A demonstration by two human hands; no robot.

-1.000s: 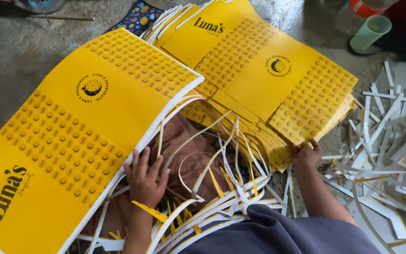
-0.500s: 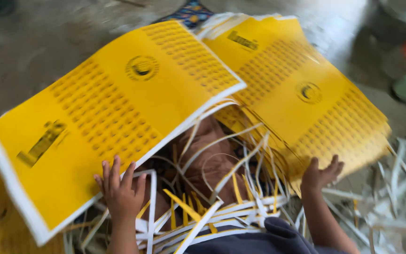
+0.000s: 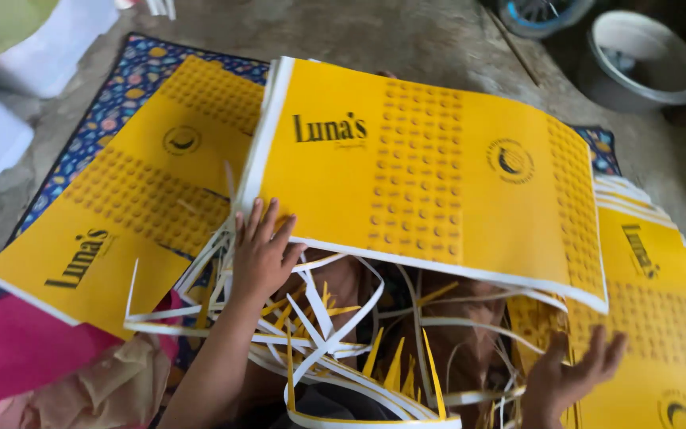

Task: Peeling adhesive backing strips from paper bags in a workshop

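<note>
- Fingers [image 3: 267, 226] of my left hand [image 3: 262, 256] spread, touching the glossy yellow card stack's [image 3: 430, 171] white edge.
- Right hand [image 3: 569, 373] fingers splayed, holding nothing, above curly paper strips [image 3: 335, 334].

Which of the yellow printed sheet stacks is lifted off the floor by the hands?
The middle stack, raised between the left hand and right hand. The left stack and right stack lie flat.

Two bare forearms, no sleeves, left hand [image 3: 260, 254], right hand [image 3: 569, 373]
</note>
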